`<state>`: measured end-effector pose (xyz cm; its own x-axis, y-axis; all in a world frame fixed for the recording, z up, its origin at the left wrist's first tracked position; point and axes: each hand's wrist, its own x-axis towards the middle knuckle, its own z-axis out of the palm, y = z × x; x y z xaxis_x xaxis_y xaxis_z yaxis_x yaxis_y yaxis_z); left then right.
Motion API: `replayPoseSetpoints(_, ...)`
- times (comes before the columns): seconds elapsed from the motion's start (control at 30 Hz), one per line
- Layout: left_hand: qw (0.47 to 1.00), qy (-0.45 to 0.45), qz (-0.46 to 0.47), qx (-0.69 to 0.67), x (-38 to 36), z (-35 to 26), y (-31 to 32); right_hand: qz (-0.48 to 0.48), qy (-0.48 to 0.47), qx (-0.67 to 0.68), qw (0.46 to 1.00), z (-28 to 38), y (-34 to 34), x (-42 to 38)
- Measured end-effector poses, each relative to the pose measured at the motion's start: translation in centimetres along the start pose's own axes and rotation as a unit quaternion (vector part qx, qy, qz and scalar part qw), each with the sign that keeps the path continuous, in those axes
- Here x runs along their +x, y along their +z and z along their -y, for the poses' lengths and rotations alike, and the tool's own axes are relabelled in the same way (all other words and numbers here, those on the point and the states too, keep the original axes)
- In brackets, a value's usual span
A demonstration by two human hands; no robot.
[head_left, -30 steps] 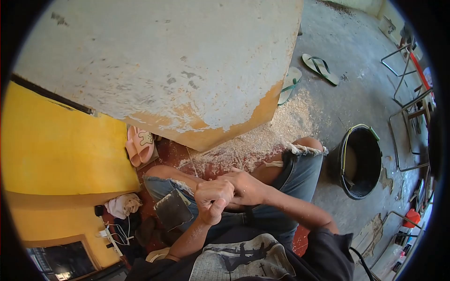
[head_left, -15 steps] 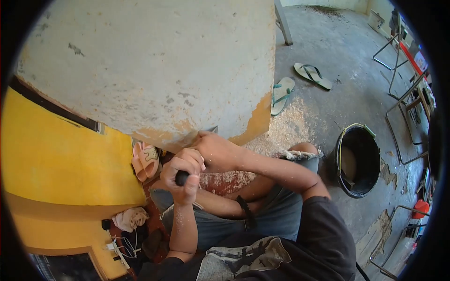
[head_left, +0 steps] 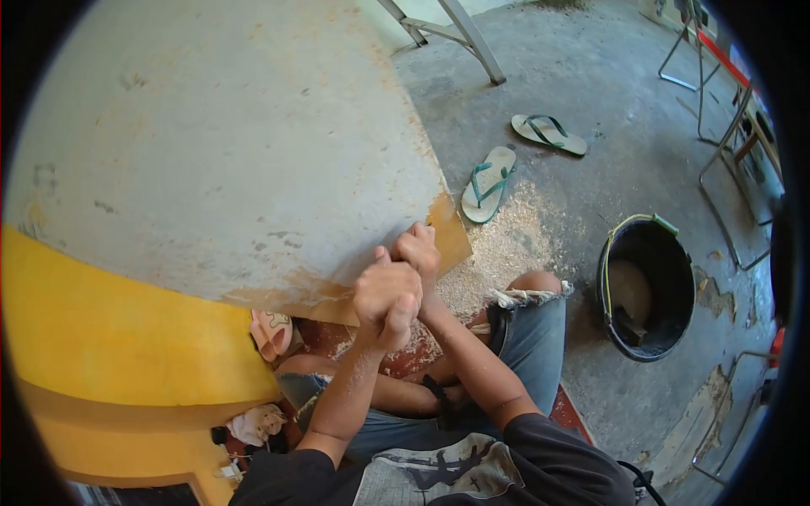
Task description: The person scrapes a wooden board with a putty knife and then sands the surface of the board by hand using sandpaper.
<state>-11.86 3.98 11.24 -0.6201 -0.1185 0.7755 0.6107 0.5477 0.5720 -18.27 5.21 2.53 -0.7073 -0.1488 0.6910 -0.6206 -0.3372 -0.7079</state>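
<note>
My left hand [head_left: 388, 297] is closed around the handle of a scraper, now hidden in my fist; its black handle end and grey blade corner show in the earlier view. Just ahead of it, my right hand [head_left: 418, 251] is closed too, its fingers curled at the front of the same tool. Both hands are against the lower part of a large grey painted wall face [head_left: 253, 152], near its corner. Along the bottom edge, a tan strip [head_left: 451, 232] shows where the grey coat is gone. Pale scrapings [head_left: 519, 236] lie on the floor beside the corner.
A black bucket [head_left: 685, 291] with murky contents stands at my right. Two flip-flops, one near the wall [head_left: 488, 187] and one farther off [head_left: 540, 135], lie on the concrete floor. A metal ladder leg [head_left: 474, 42], folding chair frames [head_left: 717, 169] and pink slippers [head_left: 272, 331] are around.
Both hands have moved right along the wall's lower edge, toward the corner. The black handle end has gone out of sight, and the view has shifted so more floor shows.
</note>
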Motion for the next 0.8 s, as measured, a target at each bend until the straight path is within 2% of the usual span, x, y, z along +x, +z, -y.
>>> replayPoseSetpoints(0.03, 1.000, 0.006, -0.001, -0.005, -0.1, -0.1, 0.4, -0.012, 0.006, 0.001, 1.000, 0.0, 0.1, 0.1)
replayPoseSetpoints(0.1, 1.000, 0.028, 0.002, -0.008, -0.2, -0.4, 0.7, -0.029, -0.062, 0.036, 0.997, 0.7, 0.3, 0.5)
replayPoseSetpoints(0.17, 0.996, 0.074, 0.039, -0.043, -0.1, -0.4, 0.4, -0.025, -0.060, 0.043, 0.997, 0.2, 0.1, 0.5)
replayPoseSetpoints(0.23, 0.996, 0.066, 0.036, -0.041, -0.6, 0.4, 0.9, -0.020, -0.066, 0.027, 0.997, -1.7, 0.0, -0.4)
replayPoseSetpoints(0.3, 1.000, 0.001, 0.006, -0.012, -0.8, 1.2, 1.5, -0.014, -0.039, 0.005, 0.999, -1.8, -0.4, -0.7)
replayPoseSetpoints(0.33, 0.999, 0.050, -0.005, 0.010, -1.0, 0.4, 2.3, -0.024, -0.077, 0.040, 0.996, -0.9, -0.5, 0.1)
replayPoseSetpoints(0.4, 0.998, 0.052, 0.005, 0.044, -0.8, -1.1, 3.2, -0.017, -0.124, 0.087, 0.988, 0.8, -1.4, 1.4)
replayPoseSetpoints(0.43, 0.995, 0.056, 0.007, 0.084, -0.8, -1.7, 3.5, -0.017, -0.120, 0.089, 0.989, 0.2, -1.5, 1.0)
replayPoseSetpoints(0.57, 0.994, 0.078, 0.009, 0.073, -1.8, -1.0, 3.0, -0.008, -0.119, 0.091, 0.989, 0.1, -1.1, 0.2)
replayPoseSetpoints(0.73, 0.997, 0.069, -0.008, 0.025, -0.3, -3.7, 2.6, 0.003, -0.128, 0.069, 0.989, 2.4, -1.8, 1.3)
replayPoseSetpoints(0.8, 0.998, 0.034, -0.024, 0.039, -1.1, -0.3, 1.8, -0.010, -0.113, 0.053, 0.992, -1.5, -0.4, 0.0)
